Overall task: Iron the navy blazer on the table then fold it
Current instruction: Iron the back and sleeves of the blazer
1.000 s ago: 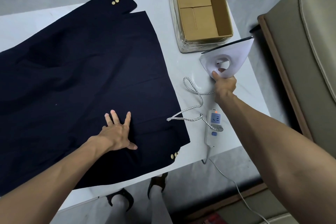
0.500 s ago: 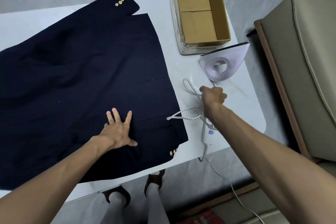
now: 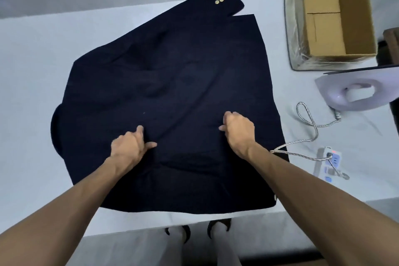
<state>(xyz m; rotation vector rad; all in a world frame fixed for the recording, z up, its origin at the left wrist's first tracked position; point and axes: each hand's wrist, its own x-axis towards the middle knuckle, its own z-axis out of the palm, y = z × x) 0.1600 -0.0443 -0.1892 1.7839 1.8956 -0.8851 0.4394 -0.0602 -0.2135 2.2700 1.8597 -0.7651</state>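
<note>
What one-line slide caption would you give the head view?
Left hand and right hand pinch the navy blazer on the white table; the iron stands upright beside the cardboard box.

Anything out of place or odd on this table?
The cord from the iron strays onto the right edge of the blazer, where it could snag once folding starts. Nothing else stands out.

The cardboard box (image 3: 354,6) is cut by the top edge and the iron (image 3: 330,86) by the right edge, so its right part is not seen. The fingers of the left hand (image 3: 127,147) and the right hand (image 3: 238,129) curl into the navy blazer (image 3: 183,75), hiding their tips. The right forearm (image 3: 302,183) covers the blazer's near right corner and part of the cord (image 3: 315,127).
</note>
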